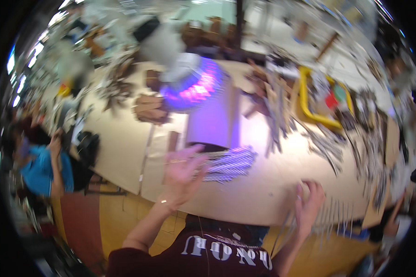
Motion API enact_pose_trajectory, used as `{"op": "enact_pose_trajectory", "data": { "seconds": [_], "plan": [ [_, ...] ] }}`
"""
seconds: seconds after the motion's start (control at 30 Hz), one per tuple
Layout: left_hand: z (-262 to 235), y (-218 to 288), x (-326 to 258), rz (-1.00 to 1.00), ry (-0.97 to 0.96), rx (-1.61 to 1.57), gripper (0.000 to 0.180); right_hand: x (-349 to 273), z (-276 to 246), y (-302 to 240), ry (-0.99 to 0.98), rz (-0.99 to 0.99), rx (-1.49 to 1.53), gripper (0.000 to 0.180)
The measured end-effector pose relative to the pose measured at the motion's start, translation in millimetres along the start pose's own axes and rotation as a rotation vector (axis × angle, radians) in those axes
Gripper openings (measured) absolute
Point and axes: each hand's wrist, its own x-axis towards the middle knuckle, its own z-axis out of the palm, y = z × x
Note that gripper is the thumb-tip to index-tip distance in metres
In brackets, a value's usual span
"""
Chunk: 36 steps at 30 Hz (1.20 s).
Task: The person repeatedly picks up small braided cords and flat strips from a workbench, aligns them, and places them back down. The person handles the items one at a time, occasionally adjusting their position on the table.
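My left hand (185, 171) has its fingers spread at the left end of a bundle of grey, rope-like strands (229, 165) lying on the table. The fingertips overlap the bundle's edge, and motion blur hides whether they press on it. Near the table's front edge, to the right, my right hand (309, 201) is curled with thumb and forefinger brought together. Anything pinched there is too blurred to make out. Beyond the bundle, a round lamp-like object (196, 87) glows purple and pink over a flat sheet (210, 127).
A yellow basket (302, 97) holding mixed items stands at the back right of the tan table (263, 184). Grey strands (323, 147) lie before it, and thin strips (335, 212) hang at the front edge. Brown pieces (150, 108) sit back left. A person in blue (46, 168) sits far left.
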Motion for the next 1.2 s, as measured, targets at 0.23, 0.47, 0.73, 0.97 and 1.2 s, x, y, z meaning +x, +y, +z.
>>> {"op": "enact_pose_trajectory", "data": {
  "seconds": [0.23, 0.47, 0.73, 0.97, 1.2],
  "plan": [
    [-32.9, 80.3, 15.8, 0.037, 0.090, -0.946, 0.029, 20.5, -1.3, -17.3, -0.055, -0.039, 0.013, 0.018],
    [-42.5, 135.0, 59.1, 0.428, -0.061, -1.773, 0.034, 6.0, -10.0, -10.7, -0.108, 0.165, -0.038, 0.020],
    [-24.3, 144.4, 50.7, 0.488, 0.072, -1.978, 0.029, 19.9, 3.5, 19.2, -0.095, 0.176, -0.082, 0.021],
    [-54.3, 158.2, 43.7, 0.129, -0.036, -2.125, 0.021, 93.7, 33.5, 68.2, 0.237, 0.168, -0.233, 0.021],
    [-25.0, 117.5, 38.0, -0.102, -0.109, -1.818, 0.032, 115.0, 34.6, 87.1, 0.125, 0.067, -0.211, 0.017]
  ]
}}
